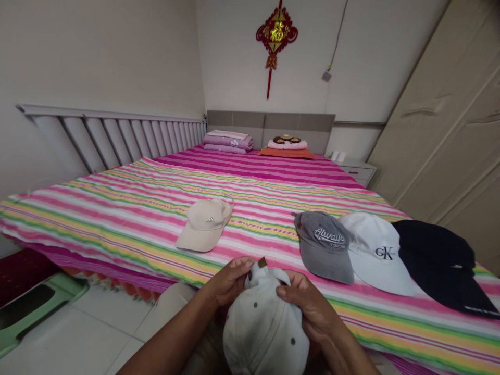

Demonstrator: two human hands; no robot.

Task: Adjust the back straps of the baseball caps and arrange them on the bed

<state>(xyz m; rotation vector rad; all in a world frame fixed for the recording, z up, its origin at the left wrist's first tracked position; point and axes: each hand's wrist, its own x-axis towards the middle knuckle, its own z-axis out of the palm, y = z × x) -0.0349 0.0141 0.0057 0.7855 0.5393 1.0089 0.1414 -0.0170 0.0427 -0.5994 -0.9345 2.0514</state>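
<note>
A pale grey-white baseball cap (263,323) is in both my hands, close to my body at the bed's near edge. My left hand (230,281) pinches the end of its back strap, where a small brown tab sticks up. On the other side, my right hand (307,302) grips the cap's rim with the thumb on top. The cap's brim is out of sight. Ahead on the striped sheet lies a beige cap (207,221). To the right, a grey cap (324,247), a white cap (375,250) and a black cap (437,265) overlap in a row.
The bed's striped sheet (128,208) spreads in front of me. Folded purple bedding (228,141) and a pink pillow stack (287,146) sit by the headboard (238,122). A radiator (117,135) runs along the left wall. A green stool (50,297) stands on the floor at left.
</note>
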